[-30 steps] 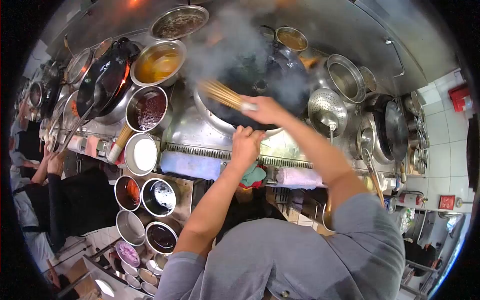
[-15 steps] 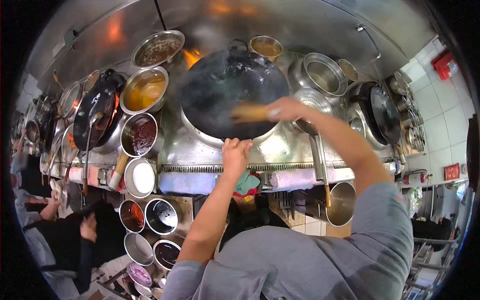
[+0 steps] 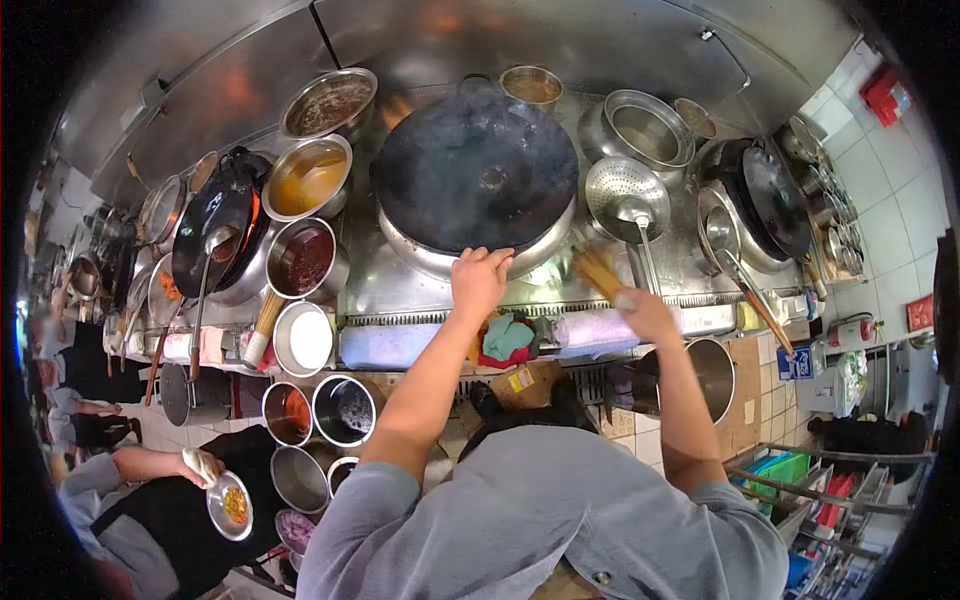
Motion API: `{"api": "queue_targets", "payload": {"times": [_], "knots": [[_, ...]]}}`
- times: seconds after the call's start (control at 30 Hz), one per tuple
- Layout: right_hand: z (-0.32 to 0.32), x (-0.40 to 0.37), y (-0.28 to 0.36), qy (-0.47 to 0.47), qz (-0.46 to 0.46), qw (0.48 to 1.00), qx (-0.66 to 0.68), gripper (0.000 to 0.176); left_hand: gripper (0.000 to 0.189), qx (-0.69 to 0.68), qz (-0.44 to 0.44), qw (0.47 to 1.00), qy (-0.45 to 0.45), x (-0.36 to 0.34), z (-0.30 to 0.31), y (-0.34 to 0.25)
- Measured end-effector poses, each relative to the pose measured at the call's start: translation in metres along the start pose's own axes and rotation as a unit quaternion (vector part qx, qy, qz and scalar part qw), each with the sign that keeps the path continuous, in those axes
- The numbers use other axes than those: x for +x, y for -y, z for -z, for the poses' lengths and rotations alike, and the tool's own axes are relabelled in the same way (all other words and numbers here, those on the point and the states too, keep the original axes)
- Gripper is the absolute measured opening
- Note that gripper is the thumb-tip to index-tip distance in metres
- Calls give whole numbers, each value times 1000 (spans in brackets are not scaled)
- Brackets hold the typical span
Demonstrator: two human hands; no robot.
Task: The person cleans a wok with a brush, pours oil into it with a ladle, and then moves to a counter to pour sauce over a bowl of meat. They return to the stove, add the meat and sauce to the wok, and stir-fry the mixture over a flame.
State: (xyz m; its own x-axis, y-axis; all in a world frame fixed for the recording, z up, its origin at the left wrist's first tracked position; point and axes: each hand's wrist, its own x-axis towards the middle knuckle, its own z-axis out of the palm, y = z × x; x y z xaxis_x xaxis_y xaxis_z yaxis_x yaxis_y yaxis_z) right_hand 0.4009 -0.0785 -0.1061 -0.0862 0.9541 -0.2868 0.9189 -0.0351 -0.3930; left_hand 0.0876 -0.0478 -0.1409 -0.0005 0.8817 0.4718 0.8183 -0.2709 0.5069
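- Black, wide, round metal wok [image 3: 450,190]: seated on a shiny silver ring [image 3: 412,252] at the middle of the steel surface [image 3: 372,265], with thin haze above the bowl.
- Held at the near rim by the left hand [image 3: 482,280], fingers together and bent over the edge, probably to keep it from shifting; thumb position hard to make out.
- Closed in the right hand [image 3: 650,318]: tan, bundled-strip brush [image 3: 597,272], gripped near the white-banded end, likely to leave the bristles free; blurred, just right of the wok and apart from it.
- Parked beside the wok: round silver perforated strainer [image 3: 608,188] on the right, round steel pot of dark red sauce [image 3: 304,256] on the left, presumably for short reach.
- Compared with half a second ago: brush out of the wok instead of over its inside, left hand at the same rim, steel bowl of yellow-orange food [image 3: 235,505] now visible in a co-worker's hand [image 3: 203,466].
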Motion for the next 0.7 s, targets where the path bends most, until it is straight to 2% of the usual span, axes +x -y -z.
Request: {"api": "queue_targets", "payload": {"times": [0.03,0.1,0.17,0.2,0.23,0.27,0.3,0.33,0.37,0.4,0.43,0.47,0.5,0.53,0.57,0.6,0.63,0.7], "knots": [[-19,4,3,-7,34,997,-64,42,17,2,0,1000,-3,0,0,1],[-45,14,-7,5,19,995,-93,41,14,-4,-34,999,-31,0,-1,-1],[-57,3,-23,-99,104,989,15,39,16,17,-19,1000,-19,-4,0,-5],[-30,-22,-15,-124,98,986,48,39,20,8,9,1000,-19,-2,0,-6],[-31,-35,-38,-184,87,978,49,39,24,-2,38,999,-14,-6,1,-9],[-31,-49,-60,-245,77,965,50,39,29,26,25,998,-54,-10,9,-20],[-16,-71,-60,-205,-49,972,103,40,29,30,28,998,-56,-13,19,-31],[-44,-74,-109,-298,7,954,-44,37,28,18,6,996,-84,-19,30,-43],[-69,-77,-142,-294,8,955,-43,37,28,5,-17,994,-111,-30,37,-51],[-88,-78,-166,-196,-55,971,123,39,24,-63,-25,995,-72,-42,41,-54],[-79,-82,-152,-89,-117,948,283,41,22,-151,5,988,-26,-59,39,-53],[-58,-78,-143,12,-256,889,378,39,21,-237,37,970,21,-80,34,-52],[-57,-58,-164,-45,-169,947,269,37,19,-239,88,963,84,-99,35,-52],[-58,-37,-184,-102,-75,980,155,34,19,-241,138,950,146,-117,36,-52],[-21,-30,-159,-111,-55,980,157,26,19,-240,144,949,144,-135,34,-48],[14,-28,-127,-69,-123,930,339,20,19,-234,207,928,202,-153,29,-42],[47,-30,-99,-16,-121,912,391,20,20,-228,269,900,258,-174,22,-34],[68,-35,-58,-5,-68,841,537,20,23,-204,293,886,295,-228,-3,2]]}}
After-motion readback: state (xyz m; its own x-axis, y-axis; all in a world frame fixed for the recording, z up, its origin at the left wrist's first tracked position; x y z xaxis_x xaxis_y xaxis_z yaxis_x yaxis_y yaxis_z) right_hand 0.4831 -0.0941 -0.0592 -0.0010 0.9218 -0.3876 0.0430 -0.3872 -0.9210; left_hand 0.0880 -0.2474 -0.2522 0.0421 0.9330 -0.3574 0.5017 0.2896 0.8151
